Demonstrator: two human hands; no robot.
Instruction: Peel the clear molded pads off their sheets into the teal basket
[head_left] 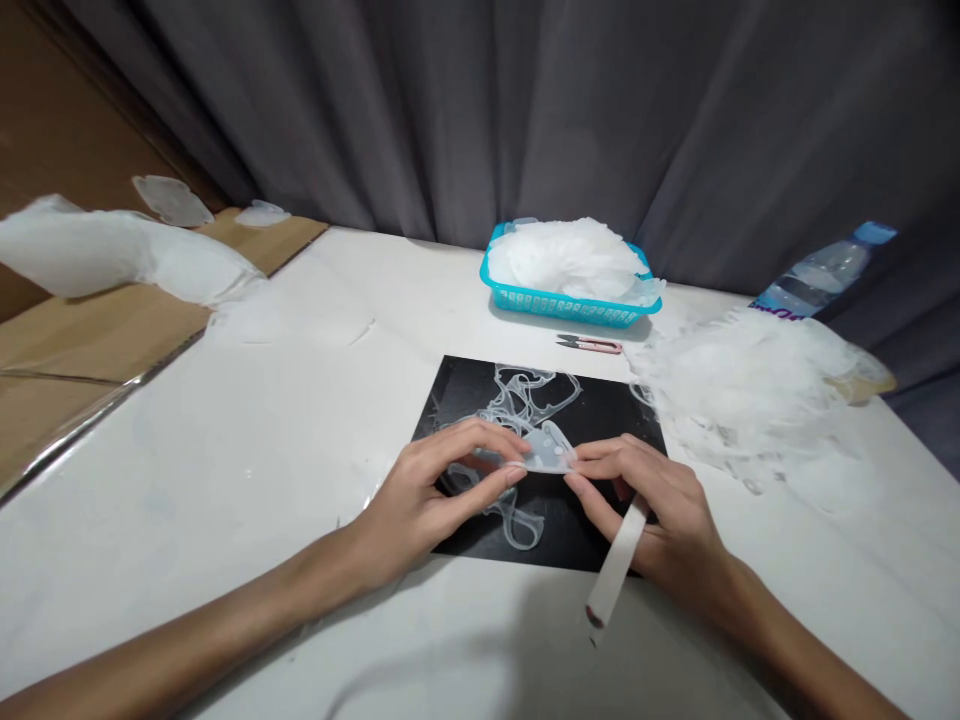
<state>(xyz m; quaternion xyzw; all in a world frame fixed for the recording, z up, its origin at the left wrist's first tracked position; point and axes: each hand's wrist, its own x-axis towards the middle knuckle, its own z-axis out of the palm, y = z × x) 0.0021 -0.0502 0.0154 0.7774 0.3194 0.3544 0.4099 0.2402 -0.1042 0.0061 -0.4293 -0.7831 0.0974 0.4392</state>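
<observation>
Between both hands is a translucent, flat plastic-like piece (547, 450) with small holes and a raised rim. My left hand (457, 475) pinches its left side between thumb and fingers. On the other side, my right hand (645, 495) grips the right edge with its fingertips. A slim white strip-like handle (621, 565) with a dark end is also tucked in my right hand, pointing down toward me; its other end is hidden. Under the hands lies a black mat (570, 535), and curly translucent trimmings (521, 395) are strewn over it.
A blue basket (570, 305) heaped with white translucent pieces stands at the back. Pink-handled thread snips (590, 345) lie before it. To the right are a pile of wispy trimmings (757, 400) and a water bottle (825, 270). Cardboard (97, 350) with a white bag (127, 250) sits left.
</observation>
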